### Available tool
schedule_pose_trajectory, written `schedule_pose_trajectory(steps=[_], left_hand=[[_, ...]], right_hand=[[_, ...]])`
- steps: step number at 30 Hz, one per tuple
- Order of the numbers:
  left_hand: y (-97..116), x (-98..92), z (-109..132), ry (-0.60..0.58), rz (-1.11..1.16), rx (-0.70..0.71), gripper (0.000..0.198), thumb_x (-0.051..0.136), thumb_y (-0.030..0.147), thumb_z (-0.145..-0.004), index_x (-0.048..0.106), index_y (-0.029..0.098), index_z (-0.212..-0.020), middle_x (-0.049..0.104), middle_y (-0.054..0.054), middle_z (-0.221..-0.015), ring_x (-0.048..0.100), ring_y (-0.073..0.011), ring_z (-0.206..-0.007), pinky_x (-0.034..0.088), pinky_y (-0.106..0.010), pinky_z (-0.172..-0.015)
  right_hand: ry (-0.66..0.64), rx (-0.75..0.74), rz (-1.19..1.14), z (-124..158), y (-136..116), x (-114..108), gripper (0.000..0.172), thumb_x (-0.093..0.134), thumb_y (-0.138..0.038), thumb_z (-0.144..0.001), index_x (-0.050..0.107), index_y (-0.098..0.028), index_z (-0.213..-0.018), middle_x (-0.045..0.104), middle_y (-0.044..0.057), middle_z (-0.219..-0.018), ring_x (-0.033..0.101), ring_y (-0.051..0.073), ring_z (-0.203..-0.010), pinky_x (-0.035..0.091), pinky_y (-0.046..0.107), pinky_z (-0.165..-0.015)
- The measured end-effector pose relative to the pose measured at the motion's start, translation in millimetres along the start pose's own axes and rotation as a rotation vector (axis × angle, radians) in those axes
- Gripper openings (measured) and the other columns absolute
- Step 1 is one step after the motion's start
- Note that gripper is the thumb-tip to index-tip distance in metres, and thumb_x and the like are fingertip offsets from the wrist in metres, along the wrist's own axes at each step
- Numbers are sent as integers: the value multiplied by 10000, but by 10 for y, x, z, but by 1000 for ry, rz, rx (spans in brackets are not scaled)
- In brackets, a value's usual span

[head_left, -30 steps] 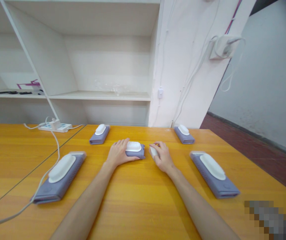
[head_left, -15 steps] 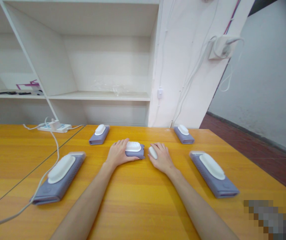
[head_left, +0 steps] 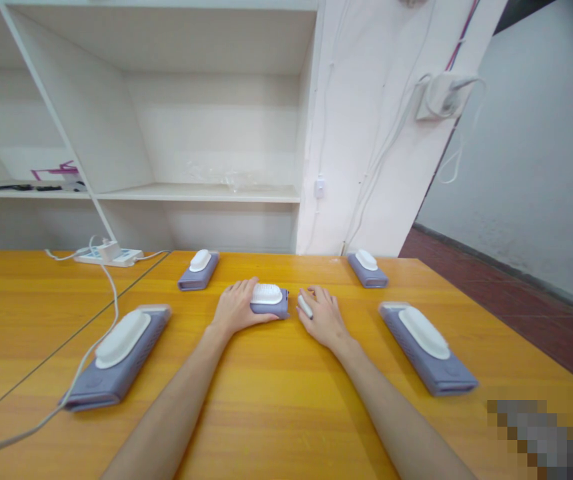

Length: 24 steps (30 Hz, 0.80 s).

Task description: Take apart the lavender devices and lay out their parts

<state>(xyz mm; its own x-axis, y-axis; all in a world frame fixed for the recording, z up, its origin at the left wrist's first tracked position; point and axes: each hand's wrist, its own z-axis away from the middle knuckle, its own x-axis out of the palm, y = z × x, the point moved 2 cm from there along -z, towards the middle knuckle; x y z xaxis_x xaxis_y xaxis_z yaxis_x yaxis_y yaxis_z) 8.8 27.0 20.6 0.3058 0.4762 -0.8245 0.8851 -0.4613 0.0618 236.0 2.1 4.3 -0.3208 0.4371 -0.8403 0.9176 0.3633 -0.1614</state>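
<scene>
"In the head view, where's the case (head_left: 271, 309)?"

"Lying on the table (head_left: 266, 413), between the forearms and farther out. The left hand (head_left: 237, 307) grips its left end, thumb along the near side, fingers curled over the far side."

"And the right hand (head_left: 322, 316)?"

"Just right of the case, not touching it. Its fingers are closed around a small white piece (head_left: 305, 307); how firmly, I can't tell."

"How would they handle?"

"The case looks light and fairly stiff. I'd hold it by its long sides, off the bumpy white top (head_left: 269, 293). The piece looks light, smooth, possibly slippery; I'd pinch its edges."
</scene>
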Motion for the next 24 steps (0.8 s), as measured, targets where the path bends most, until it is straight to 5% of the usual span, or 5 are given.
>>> schedule_pose_trajectory(steps=[9, 24], left_hand=[[-11, 8, -1, -3, 33, 1, 876, 529, 791, -582, 430, 183, -1206, 581, -125, -1107, 548, -289, -1028, 418, -392, -881], [22, -34, -3, 27, 85, 14, 715, 549, 718, -651, 467, 211, -1150, 569, -99, -1061, 533, -258, -1002, 428, -372, -866]], right_hand=[[-39, 15, 9, 19, 7, 22, 578, 532, -281, -762, 411, -194, -1321, 466, 142, -1237, 387, 285, -1152, 280, 429, -938], [-2, 17, -160, 16, 57, 77, 708, 513, -226, -759, 241, -182, -1411, 358, 144, -1343, 357, 270, -1242, 316, 439, -1012]])
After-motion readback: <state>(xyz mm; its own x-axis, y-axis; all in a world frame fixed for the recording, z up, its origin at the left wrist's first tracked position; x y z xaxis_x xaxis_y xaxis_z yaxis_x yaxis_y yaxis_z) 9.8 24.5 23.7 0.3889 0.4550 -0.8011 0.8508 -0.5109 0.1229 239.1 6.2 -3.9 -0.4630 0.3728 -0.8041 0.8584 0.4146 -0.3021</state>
